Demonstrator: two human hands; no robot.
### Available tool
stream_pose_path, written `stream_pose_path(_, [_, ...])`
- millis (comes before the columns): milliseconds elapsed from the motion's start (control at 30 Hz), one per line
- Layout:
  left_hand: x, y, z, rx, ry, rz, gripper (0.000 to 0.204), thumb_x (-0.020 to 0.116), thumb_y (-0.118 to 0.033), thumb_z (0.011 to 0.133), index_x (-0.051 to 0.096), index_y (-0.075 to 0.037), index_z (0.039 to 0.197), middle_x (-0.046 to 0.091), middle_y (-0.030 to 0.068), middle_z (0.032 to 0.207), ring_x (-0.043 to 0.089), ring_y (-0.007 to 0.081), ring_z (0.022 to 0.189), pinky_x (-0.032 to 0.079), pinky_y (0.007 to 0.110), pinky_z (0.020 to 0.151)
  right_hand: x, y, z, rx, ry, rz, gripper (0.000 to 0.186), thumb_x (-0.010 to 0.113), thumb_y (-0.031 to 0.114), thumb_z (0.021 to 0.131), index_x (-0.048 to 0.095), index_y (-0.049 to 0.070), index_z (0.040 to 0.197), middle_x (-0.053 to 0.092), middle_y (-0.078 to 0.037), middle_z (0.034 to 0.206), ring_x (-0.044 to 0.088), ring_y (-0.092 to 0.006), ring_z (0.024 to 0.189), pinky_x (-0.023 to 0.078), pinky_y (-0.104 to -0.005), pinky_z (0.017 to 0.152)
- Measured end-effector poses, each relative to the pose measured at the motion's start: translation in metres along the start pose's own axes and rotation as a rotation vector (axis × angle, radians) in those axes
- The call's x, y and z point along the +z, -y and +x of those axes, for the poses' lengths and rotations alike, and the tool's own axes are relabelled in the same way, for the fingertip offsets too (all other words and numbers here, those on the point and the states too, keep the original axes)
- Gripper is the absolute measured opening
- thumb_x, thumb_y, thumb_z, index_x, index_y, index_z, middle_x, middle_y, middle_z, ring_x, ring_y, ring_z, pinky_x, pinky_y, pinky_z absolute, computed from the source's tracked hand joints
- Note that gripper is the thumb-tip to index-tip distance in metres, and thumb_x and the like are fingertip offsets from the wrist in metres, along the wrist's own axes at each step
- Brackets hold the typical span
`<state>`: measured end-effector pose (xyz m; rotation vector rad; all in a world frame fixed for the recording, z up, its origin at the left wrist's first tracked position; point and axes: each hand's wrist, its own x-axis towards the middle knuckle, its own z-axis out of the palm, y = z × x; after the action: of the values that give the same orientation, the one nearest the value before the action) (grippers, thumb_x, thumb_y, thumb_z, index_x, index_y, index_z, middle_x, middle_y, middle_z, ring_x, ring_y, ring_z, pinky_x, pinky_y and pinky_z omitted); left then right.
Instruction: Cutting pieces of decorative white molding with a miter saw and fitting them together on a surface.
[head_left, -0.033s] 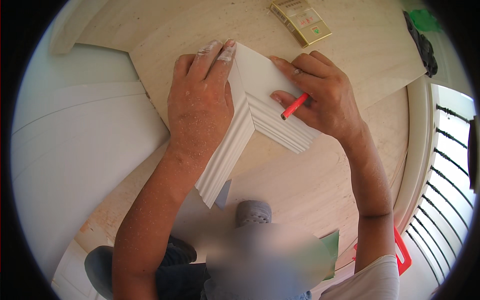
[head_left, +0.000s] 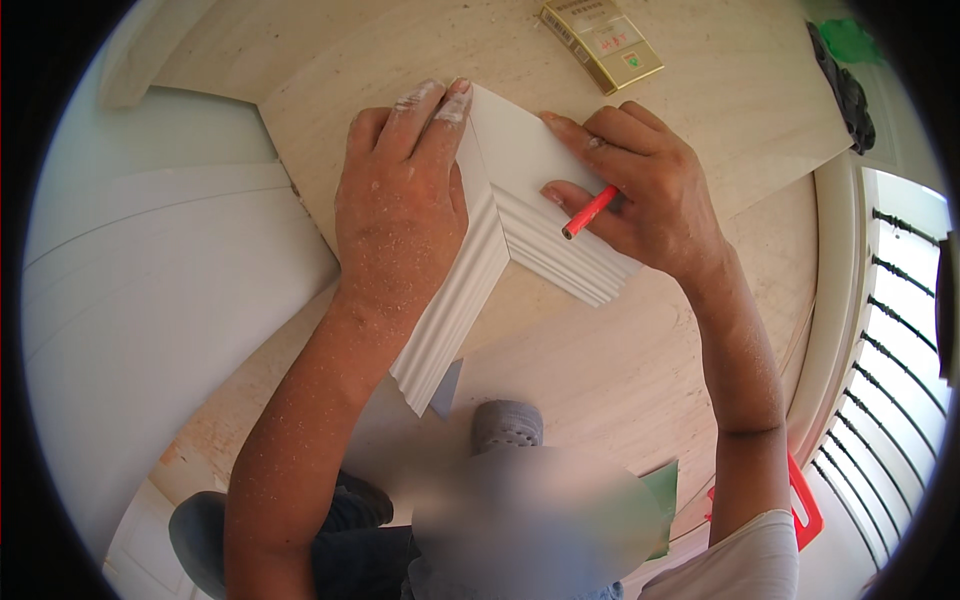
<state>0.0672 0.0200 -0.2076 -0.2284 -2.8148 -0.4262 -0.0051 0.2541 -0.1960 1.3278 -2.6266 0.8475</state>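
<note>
Movement: everything is staying put.
White trim (head_left: pixel 455 312): grooved pieces are meeting at a corner.
Left hand (head_left: pixel 405 190): gripping trim.
Right hand (head_left: pixel 650 185): holding red pencil (head_left: pixel 590 212), touching trim.

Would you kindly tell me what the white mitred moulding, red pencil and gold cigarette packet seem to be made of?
White mitred moulding: perhaps painted wood or plastic; smooth, even white finish with crisp ridges.
Red pencil: probably lacquered wood; bright red coat, dark-centred end.
Gold cigarette packet: likely thin printed card; metallic sheen, sharp folded edges.
</note>
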Motion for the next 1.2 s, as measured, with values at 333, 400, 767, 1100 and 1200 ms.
stream_pose_path(333, [0.000, -0.003, 0.001, -0.043, -0.015, -0.039, 0.049, 0.068, 0.007, 0.093, 0.071, -0.007, 0.140, 0.069, 0.0105, 0.134, 0.063, 0.0307, 0.111, 0.057, 0.041, 0.100, 0.001, -0.002, -0.001, -0.011, -0.023, 0.025, 0.050, 0.089, 0.025, 0.081, 0.077, 0.002, 0.124, 0.062, -0.004, 0.091, 0.060, -0.0230, 0.081, 0.055, -0.0369, 0.070])
stream_pose_path(400, [0.001, -0.004, 0.001, -0.055, -0.014, -0.038, 0.049, 0.068, 0.007, 0.094, 0.071, -0.007, 0.140, 0.069, 0.0106, 0.134, 0.063, 0.0307, 0.112, 0.057, 0.041, 0.100, 0.000, -0.001, -0.001, -0.012, -0.024, 0.024, 0.050, 0.089, 0.024, 0.081, 0.077, 0.002, 0.124, 0.061, -0.004, 0.091, 0.060, -0.0229, 0.080, 0.055, -0.0370, 0.070])
stream_pose_path(767, [0.000, -0.003, 0.000, -0.028, -0.023, -0.015, 0.044, 0.068, 0.005, 0.093, 0.069, -0.003, 0.136, 0.068, 0.0119, 0.136, 0.062, 0.0324, 0.113, 0.056, 0.041, 0.101, 0.001, 0.003, 0.000, 0.019, -0.018, 0.001, 0.049, 0.089, 0.023, 0.080, 0.077, 0.003, 0.123, 0.060, -0.004, 0.090, 0.059, -0.0239, 0.080, 0.055, -0.0378, 0.069])
stream_pose_path(1100, [-0.002, -0.008, 0.002, -0.110, -0.058, -0.052, 0.035, 0.062, -0.001, 0.103, 0.061, 0.004, 0.138, 0.061, 0.0225, 0.140, 0.060, 0.0415, 0.122, 0.053, 0.049, 0.104, -0.006, 0.007, 0.003, 0.033, 0.005, -0.007, 0.051, 0.089, 0.023, 0.078, 0.076, 0.003, 0.124, 0.061, -0.004, 0.091, 0.060, -0.0240, 0.081, 0.056, -0.0379, 0.068])
stream_pose_path(1200, [0.001, -0.007, 0.000, -0.116, -0.027, -0.055, 0.034, 0.062, -0.001, 0.103, 0.061, 0.005, 0.136, 0.058, 0.0213, 0.141, 0.060, 0.0413, 0.124, 0.053, 0.049, 0.104, -0.004, 0.005, 0.003, 0.055, 0.025, -0.005, 0.052, 0.089, 0.024, 0.078, 0.076, 0.003, 0.124, 0.061, -0.003, 0.091, 0.060, -0.0237, 0.081, 0.056, -0.0375, 0.068])
